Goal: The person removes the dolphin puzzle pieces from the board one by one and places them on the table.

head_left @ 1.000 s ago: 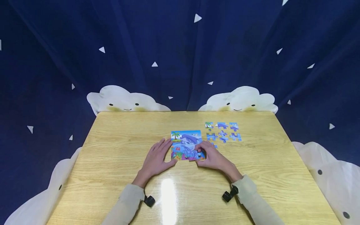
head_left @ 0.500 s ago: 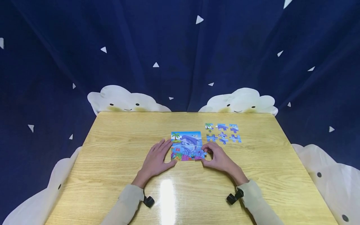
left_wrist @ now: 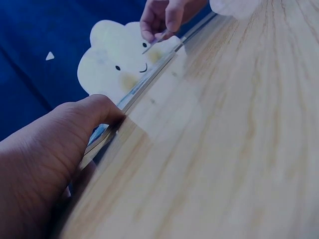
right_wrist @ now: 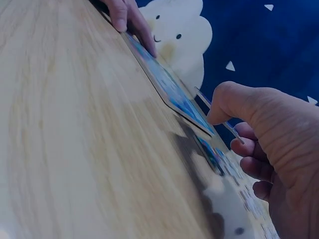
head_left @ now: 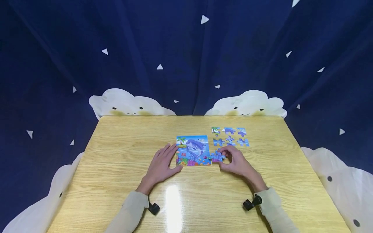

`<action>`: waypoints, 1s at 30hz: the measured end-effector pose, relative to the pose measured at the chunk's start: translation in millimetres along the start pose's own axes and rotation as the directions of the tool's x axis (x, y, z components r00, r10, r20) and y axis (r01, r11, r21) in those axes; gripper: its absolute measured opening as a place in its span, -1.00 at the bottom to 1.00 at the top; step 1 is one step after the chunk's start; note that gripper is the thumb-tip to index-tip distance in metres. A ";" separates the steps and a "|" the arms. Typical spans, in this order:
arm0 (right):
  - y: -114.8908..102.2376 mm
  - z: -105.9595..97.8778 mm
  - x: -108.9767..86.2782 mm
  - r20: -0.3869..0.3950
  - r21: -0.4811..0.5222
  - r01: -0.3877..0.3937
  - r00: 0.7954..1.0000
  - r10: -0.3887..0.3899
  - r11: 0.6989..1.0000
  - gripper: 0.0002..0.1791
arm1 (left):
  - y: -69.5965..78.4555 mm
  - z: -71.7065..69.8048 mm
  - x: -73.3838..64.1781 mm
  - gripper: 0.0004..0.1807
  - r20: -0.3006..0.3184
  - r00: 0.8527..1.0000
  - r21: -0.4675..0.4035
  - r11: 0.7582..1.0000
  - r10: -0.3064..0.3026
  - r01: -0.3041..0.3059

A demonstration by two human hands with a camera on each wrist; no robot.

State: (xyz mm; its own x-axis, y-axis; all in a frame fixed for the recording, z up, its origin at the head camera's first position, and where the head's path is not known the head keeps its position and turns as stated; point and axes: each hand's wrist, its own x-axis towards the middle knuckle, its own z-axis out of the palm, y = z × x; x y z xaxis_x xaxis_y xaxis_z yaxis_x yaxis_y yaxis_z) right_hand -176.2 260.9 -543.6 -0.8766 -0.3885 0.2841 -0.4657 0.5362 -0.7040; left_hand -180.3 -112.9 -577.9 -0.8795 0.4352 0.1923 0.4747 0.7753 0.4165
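Observation:
A dolphin picture board [head_left: 193, 150] lies on the table. My left hand [head_left: 161, 164] rests at its left side, fingers along the edge and thumb at the near left corner. In the left wrist view that thumb [left_wrist: 102, 109] touches the board's edge. My right hand [head_left: 237, 162] pinches a jigsaw piece [head_left: 218, 157] with coral and blue water on it, just right of the board. Seen from the right wrist, the pinched piece [right_wrist: 232, 130] is tilted and raised above the table, and another colourful piece [right_wrist: 212, 155] lies below it.
Several loose dolphin jigsaw pieces [head_left: 230, 131] lie in rows behind my right hand, to the right of the board. The wooden table [head_left: 128, 136] ends at a dark blue curtain [head_left: 180, 48] with white clouds and triangles.
My right hand has moved right with the jigsaw piece, from over the board's near right corner to beside the board. The left hand has stayed at the board.

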 end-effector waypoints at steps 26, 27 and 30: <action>45.3 -46.3 -21.8 -0.040 -0.008 -0.189 0.981 0.189 0.982 -0.54 | 0.9 -0.8 0.0 -0.01 -0.011 1.000 -0.016 1.000 0.005 -0.005; 47.0 -46.9 -22.5 -0.038 -0.013 -0.191 0.981 0.191 0.981 -0.55 | 1.0 -1.0 0.1 -0.02 -0.010 1.000 -0.017 1.000 0.004 -0.004; 50.6 -47.9 -23.3 -0.031 -0.031 -0.198 0.980 0.197 0.980 -0.55 | 1.2 -1.4 0.0 -0.02 -0.007 1.000 -0.017 1.000 0.004 -0.004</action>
State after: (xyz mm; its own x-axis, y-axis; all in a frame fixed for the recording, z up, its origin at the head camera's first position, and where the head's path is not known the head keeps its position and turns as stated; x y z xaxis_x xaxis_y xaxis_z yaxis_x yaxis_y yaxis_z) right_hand -185.1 333.0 -554.6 -0.9544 -0.2520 0.1600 -0.2868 0.6256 -0.7255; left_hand -179.8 -112.6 -576.2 -0.8777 0.4356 0.1999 0.4780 0.7655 0.4307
